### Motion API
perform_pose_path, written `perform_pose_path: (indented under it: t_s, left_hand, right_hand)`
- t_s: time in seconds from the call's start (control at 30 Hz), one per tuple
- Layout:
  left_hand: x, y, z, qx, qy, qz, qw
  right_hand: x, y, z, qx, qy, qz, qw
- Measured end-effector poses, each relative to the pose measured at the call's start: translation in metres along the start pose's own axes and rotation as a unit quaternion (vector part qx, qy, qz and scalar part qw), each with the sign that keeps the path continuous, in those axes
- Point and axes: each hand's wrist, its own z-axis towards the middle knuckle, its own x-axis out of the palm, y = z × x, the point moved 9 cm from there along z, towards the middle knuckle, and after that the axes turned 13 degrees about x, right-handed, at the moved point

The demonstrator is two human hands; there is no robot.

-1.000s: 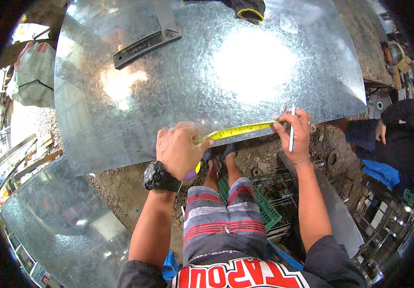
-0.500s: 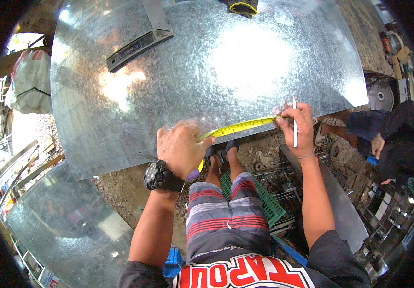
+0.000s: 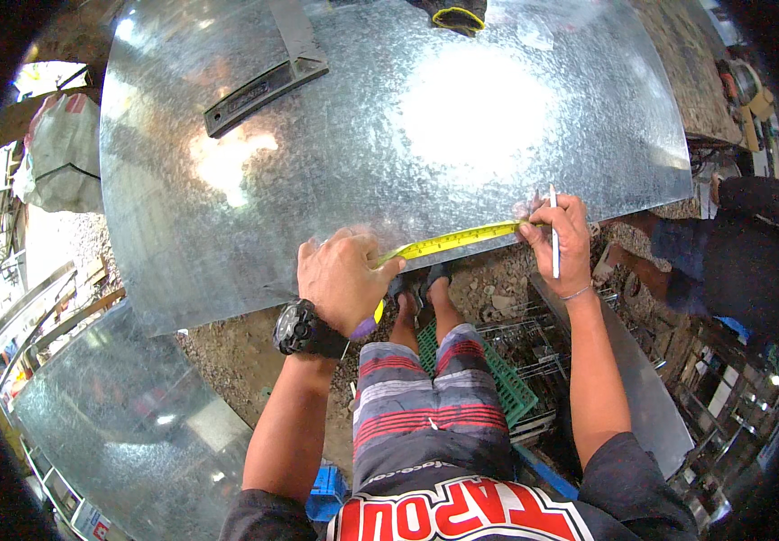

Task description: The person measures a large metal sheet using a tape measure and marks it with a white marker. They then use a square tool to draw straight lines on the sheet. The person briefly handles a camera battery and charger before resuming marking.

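Observation:
A large shiny sheet of galvanized metal (image 3: pixel 317 180) lies before me. Along its near edge runs the yellow blade of a tape measure (image 3: pixel 460 238), stretched between my hands. My left hand (image 3: pixel 344 279) is closed around the tape measure's body, which is mostly hidden; a yellow and purple part shows below the palm. At the other end, my right hand (image 3: pixel 562 236) pinches the blade between thumb and finger at the sheet's edge. A slim white pencil (image 3: pixel 553 239) is also held in that hand, its point upward. Farther up the sheet rests a try square (image 3: pixel 267 95).
A dark glove-like item with a yellow rim (image 3: pixel 458 18) lies at the sheet's far edge. Another metal sheet (image 3: pixel 128 424) is at lower left. A green crate (image 3: pixel 488 379) and metal racks stand below right. A person in dark clothes (image 3: pixel 750 243) is at the right.
My hands and the tape hold nearly the same place. The person at the right has shifted, and the hand seen there before is out of sight.

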Motion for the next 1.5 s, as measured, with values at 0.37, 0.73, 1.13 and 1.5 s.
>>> perform_pose_path:
  t_s: [0.37,0.73,1.13,1.5]
  left_hand:
    - [-0.001,-0.002,0.001,0.003,0.003,0.009,1.000]
    - [-0.001,0.000,0.002,-0.015,-0.003,0.006,1.000]
    - [0.001,0.001,0.001,-0.009,-0.002,0.013,1.000]
    - [-0.001,0.001,0.000,-0.017,-0.014,0.005,1.000]
  right_hand:
    - [0.001,-0.001,-0.001,0.003,-0.001,0.014,1.000]
    - [-0.005,0.026,-0.008,-0.066,-0.069,-0.089,0.991]
    - [0.006,0.032,-0.037,0.105,0.011,0.291,0.951]
    - [0.038,0.092,-0.055,-0.100,0.062,0.156,0.981]
